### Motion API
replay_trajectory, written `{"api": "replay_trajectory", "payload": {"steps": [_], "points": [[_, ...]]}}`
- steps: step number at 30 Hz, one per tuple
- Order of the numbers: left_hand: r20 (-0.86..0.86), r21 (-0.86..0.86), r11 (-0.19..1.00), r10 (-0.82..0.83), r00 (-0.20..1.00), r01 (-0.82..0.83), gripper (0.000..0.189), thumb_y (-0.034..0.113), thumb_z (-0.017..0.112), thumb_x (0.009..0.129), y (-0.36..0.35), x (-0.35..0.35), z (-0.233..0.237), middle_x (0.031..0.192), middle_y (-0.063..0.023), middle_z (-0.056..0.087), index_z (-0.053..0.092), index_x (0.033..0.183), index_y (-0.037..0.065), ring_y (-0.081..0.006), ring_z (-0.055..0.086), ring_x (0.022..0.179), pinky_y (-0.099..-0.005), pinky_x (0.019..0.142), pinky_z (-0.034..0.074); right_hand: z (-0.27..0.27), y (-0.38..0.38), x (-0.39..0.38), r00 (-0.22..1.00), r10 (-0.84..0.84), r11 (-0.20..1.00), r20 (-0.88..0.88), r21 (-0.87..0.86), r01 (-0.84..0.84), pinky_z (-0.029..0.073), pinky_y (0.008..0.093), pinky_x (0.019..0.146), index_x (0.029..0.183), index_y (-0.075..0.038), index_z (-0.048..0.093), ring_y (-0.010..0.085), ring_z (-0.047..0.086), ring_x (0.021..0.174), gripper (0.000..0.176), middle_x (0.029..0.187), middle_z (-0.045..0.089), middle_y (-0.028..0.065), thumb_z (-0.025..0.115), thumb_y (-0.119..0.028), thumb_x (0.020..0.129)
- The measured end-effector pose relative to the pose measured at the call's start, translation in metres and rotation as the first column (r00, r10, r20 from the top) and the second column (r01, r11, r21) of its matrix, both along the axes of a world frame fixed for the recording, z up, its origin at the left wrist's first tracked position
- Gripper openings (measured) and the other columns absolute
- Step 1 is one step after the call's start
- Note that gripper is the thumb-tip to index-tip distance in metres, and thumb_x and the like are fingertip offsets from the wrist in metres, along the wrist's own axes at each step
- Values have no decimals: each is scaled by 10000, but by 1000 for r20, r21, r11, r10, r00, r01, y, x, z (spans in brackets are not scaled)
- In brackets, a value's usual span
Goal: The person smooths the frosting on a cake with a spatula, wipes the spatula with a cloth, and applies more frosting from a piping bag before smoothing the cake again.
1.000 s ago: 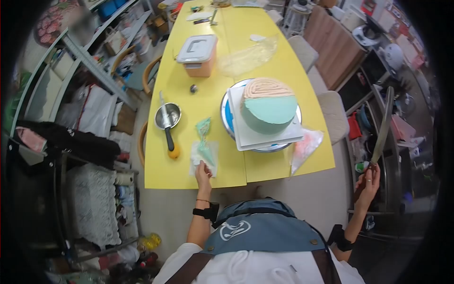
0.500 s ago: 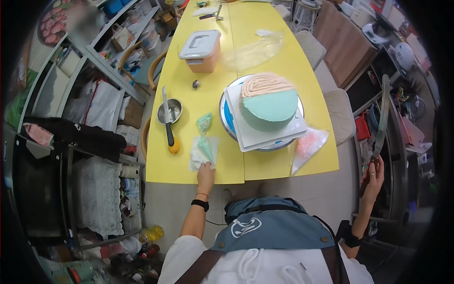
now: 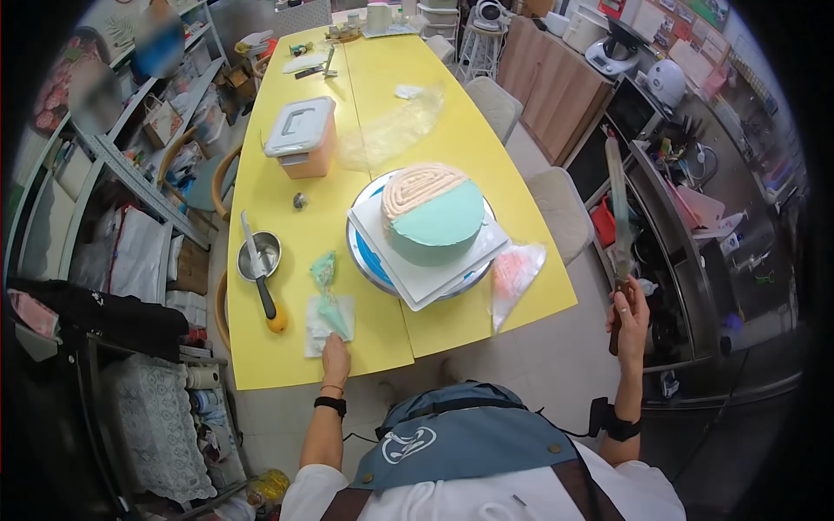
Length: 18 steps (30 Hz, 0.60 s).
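Note:
My left hand [image 3: 335, 359], fingers curled together, pinches the near edge of a white paper towel [image 3: 314, 346] on the table. A piping bag [image 3: 325, 300] with mint-green cream rests over that towel, its narrow end toward my hand. Out to the right, beyond the table, my right hand [image 3: 631, 314] grips the dark handle of a long icing spatula [image 3: 618, 204], blade pointing up. A round cake [image 3: 439, 213], half mint green and half covered in piped peach lines, sits on white square boards [image 3: 415, 293] over a turntable [image 3: 355, 247].
A clear bag with pink cream [image 3: 519, 276] lies right of the turntable. To the left are a metal bowl [image 3: 271, 249], a black-handled knife [image 3: 264, 291], a yellow object [image 3: 277, 322], a piping nozzle [image 3: 300, 201] and a lidded container [image 3: 301, 139]. Chairs and shelves flank the table.
The view has shifted, bringing more of the table's far end into sight. My right hand has brought the spatula closer to the table. My left hand stays at the paper towel.

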<state>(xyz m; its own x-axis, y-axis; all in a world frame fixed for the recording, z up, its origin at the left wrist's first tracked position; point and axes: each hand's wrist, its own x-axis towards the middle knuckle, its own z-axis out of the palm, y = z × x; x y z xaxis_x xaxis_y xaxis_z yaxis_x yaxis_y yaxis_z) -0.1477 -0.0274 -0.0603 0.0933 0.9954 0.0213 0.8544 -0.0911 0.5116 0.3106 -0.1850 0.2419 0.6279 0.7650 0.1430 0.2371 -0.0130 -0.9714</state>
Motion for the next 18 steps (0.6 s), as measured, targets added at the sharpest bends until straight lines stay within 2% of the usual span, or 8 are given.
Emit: {"api": "replay_trajectory", "payload": {"steps": [3,6,9,12,15,18], "points": [[80,-82,996,34,996,-28,58,29,505,780,4,0,17,767,-211,545,479,785,-22,-390,524,775,-457,677,422,-8,9,-13,999,37,998,-31,-41,-38,354,173,392,1228,5,415,46,437,516,394,830,502,50,511,-137,874],[113,-64,996,61,992,-54,39,14,514,754,2,-3,7,746,-200,563,522,750,-24,-376,536,761,-440,678,432,-14,17,-28,994,85,994,-66,-57,-89,353,176,393,1220,17,419,47,438,519,394,827,499,47,515,-132,868],[163,10,1000,8,987,-10,55,19,550,726,-6,-10,-4,767,-190,577,572,749,-27,-347,553,740,-408,675,444,-20,23,-38,989,107,992,-105,-51,-113,351,183,387,1213,29,423,50,435,511,397,823,495,46,525,-117,858],[324,-139,985,143,935,-102,80,23,584,703,-18,-4,13,756,-185,589,603,755,-35,-315,566,722,-379,668,450,-26,27,-42,987,116,990,-111,-62,-123,354,190,379,1206,33,426,49,428,493,390,832,496,54,526,-95,852],[368,-42,978,207,906,-207,76,18,599,698,-26,-1,4,737,-183,595,610,741,-44,-297,570,703,-366,655,452,-35,28,-41,982,137,989,-131,-39,-143,359,192,378,1200,29,433,48,426,489,377,844,499,59,522,-91,854],[337,27,977,189,922,-210,77,14,593,711,-28,0,7,735,-182,598,617,761,-40,-302,566,696,-369,648,451,-39,30,-41,978,127,989,-167,-58,-138,364,191,378,1202,24,433,50,434,493,375,852,501,63,520,-92,856]]}}
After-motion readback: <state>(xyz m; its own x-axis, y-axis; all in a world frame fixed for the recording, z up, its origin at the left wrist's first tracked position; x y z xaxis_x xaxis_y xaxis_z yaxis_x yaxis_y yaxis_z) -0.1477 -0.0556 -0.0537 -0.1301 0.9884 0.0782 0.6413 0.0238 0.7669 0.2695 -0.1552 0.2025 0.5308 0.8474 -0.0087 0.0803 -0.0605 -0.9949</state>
